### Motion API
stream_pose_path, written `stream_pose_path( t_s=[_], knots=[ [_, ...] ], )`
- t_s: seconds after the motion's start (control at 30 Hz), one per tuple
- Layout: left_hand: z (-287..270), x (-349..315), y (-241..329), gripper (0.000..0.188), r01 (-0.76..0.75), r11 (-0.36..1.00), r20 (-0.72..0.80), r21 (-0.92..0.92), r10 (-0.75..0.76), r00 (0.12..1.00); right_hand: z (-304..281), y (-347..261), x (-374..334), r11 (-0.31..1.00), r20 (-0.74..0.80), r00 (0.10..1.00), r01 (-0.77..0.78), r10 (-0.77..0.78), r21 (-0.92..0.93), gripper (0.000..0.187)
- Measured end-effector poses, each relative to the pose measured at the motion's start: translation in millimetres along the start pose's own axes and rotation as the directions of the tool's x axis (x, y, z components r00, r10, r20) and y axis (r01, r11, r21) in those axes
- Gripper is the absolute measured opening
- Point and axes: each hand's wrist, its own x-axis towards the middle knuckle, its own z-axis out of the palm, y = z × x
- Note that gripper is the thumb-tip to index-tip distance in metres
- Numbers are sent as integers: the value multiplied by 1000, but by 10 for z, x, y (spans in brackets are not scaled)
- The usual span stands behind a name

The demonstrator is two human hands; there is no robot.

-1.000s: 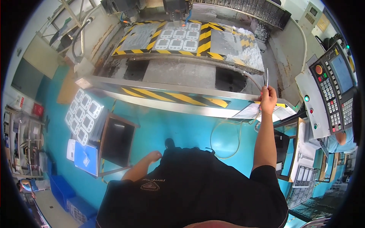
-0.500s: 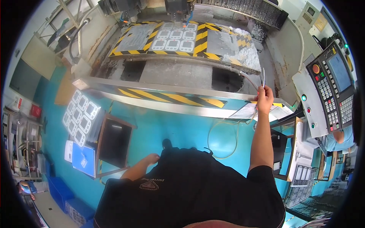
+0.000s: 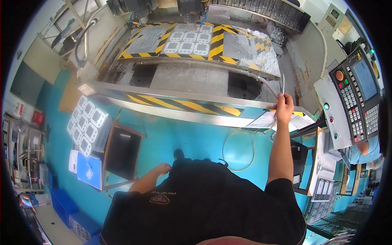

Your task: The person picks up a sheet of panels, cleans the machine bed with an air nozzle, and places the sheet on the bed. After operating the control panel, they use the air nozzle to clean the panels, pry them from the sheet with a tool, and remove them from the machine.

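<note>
My right hand point(image 3: 284, 107) is closed round an air blow gun point(image 3: 283, 85) at the machine's front rim. Its thin nozzle points up past my fingers, a bit of red shows by the grip, and the rest is hidden in my palm. A clear hose point(image 3: 254, 150) hangs in a loop below that hand. My left hand point(image 3: 164, 168) hangs low beside my waist, its fingers curled, with nothing visible in it. Beyond the rim, a sheet of pale panels with dark windows point(image 3: 185, 48) lies on the machine bed point(image 3: 149, 41), under the spindles point(image 3: 190, 12).
White chips point(image 3: 261, 59) are heaped at the bed's right end. A control panel point(image 3: 355, 90) stands at the right. To the left, stacked panel sheets point(image 3: 86, 126) and a blue folder point(image 3: 89, 173) lie beside a dark-topped stand point(image 3: 123, 152). Another person point(image 3: 365, 151) is at the far right.
</note>
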Motion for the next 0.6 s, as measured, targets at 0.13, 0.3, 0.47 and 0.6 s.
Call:
stream_pose_path(
  t_s=[0.13,0.3,0.47,0.6],
  knots=[
    [40,47,-58,27,32,999,-7,-6,-32,999,8,-24,-8,1000,-8,1000,-4,4,4,28],
    [18,66,-72,27,48,997,7,-61,-47,999,20,-65,-20,1000,-15,1000,-5,5,-14,26],
    [43,115,-150,27,70,994,18,-82,-68,997,25,-62,0,1000,-11,1000,4,-4,-8,26],
    [81,148,-190,27,63,993,18,-96,-61,998,22,-53,1,1000,-7,1000,7,-7,-6,26]
  ],
)
